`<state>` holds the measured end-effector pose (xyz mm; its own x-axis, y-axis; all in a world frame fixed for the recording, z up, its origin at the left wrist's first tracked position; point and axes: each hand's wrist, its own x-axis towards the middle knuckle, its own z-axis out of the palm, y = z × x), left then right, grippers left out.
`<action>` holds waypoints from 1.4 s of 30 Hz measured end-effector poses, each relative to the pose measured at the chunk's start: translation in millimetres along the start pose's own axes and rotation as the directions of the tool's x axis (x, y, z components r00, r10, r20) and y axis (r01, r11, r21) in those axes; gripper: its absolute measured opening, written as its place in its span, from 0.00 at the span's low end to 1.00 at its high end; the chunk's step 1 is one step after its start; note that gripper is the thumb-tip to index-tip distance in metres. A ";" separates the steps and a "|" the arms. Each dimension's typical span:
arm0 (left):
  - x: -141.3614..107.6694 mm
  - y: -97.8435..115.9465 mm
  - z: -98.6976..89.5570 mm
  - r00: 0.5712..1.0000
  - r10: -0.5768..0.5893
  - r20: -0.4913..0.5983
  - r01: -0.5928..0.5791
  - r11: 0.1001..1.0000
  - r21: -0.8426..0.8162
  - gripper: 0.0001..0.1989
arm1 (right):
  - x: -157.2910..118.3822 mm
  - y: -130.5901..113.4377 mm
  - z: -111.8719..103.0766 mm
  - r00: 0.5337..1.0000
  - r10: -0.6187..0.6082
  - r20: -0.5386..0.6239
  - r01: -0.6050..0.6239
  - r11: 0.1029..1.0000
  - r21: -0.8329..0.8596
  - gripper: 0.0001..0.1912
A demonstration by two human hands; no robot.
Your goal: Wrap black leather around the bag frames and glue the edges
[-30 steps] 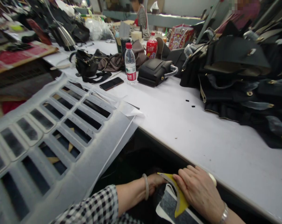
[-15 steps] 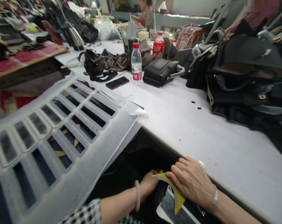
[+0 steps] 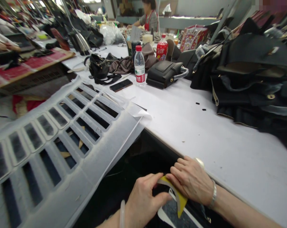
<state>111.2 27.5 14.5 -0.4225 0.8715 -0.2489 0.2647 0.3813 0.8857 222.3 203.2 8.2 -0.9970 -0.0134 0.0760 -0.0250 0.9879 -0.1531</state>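
Observation:
My right hand (image 3: 192, 180) is closed on a bent yellow strip (image 3: 182, 202) with a pale edge, its fingers over the strip's upper side. Beside it, my left hand (image 3: 145, 198) has thumb and forefinger spread apart, the fingertips at the strip's upper end. Under the strip lies a dark grey panel with white borders (image 3: 174, 212), partly covered by both hands. Black material with a small gold-coloured metal fitting (image 3: 208, 219) shows beneath my right wrist. What lies under the left palm is hidden.
A white slotted tray (image 3: 86, 171) holding several dark, pale-edged pieces stands left. On the white table (image 3: 172, 123) are a phone (image 3: 120, 85), a water bottle (image 3: 140, 68), a red bottle (image 3: 162, 48), a black handbag (image 3: 163, 72) and piled black bags (image 3: 250, 72). A person (image 3: 150, 19) sits behind.
My left hand has come up from behind the strip's far end to its near left side, thumb and forefinger spreading. My right hand stays on the yellow strip, nearly still.

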 end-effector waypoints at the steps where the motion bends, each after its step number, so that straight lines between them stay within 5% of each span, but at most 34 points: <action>1: 0.0 1.5 0.1 1.000 0.001 0.005 -0.001 1.000 0.021 0.11 | 0.6 0.3 -0.1 1.000 -0.010 0.003 0.010 1.000 -0.001 0.18; 4: -1.6 3.9 -0.1 1.000 0.004 0.020 -0.006 0.998 0.067 0.03 | 0.5 0.8 0.8 0.999 -0.035 0.011 0.035 0.999 -0.004 0.18; 20: -4.8 -3.0 5.9 0.981 0.114 0.160 -0.162 0.929 0.332 0.09 | -11.0 1.5 -1.1 0.996 -0.068 0.059 0.068 0.998 -0.003 0.18; 27: -7.4 -4.5 5.7 0.950 0.167 0.264 -0.276 0.842 0.463 0.13 | -22.9 -9.9 6.1 0.997 0.022 0.072 -0.024 0.999 0.023 0.18; 31: -9.6 -3.1 3.9 0.942 0.198 0.271 -0.298 0.864 0.406 0.14 | -33.0 -20.9 8.4 0.993 0.085 0.078 -0.089 0.995 0.043 0.19; 37: -0.1 -6.1 -8.7 0.966 0.091 0.243 -0.073 0.994 -0.083 0.17 | -41.7 -29.0 7.6 0.982 0.169 0.079 -0.174 0.983 0.058 0.19; 42: 14.9 -13.9 -5.9 0.932 -0.147 0.332 0.260 0.908 -0.329 0.14 | -46.2 -32.8 2.6 0.966 0.226 0.123 -0.236 0.968 0.080 0.21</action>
<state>96.1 33.4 0.9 -0.1448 0.8585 -0.4919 -0.1542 0.4715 0.8683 269.0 171.0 7.2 -0.9781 0.1908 -0.0827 0.2055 0.9475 -0.2451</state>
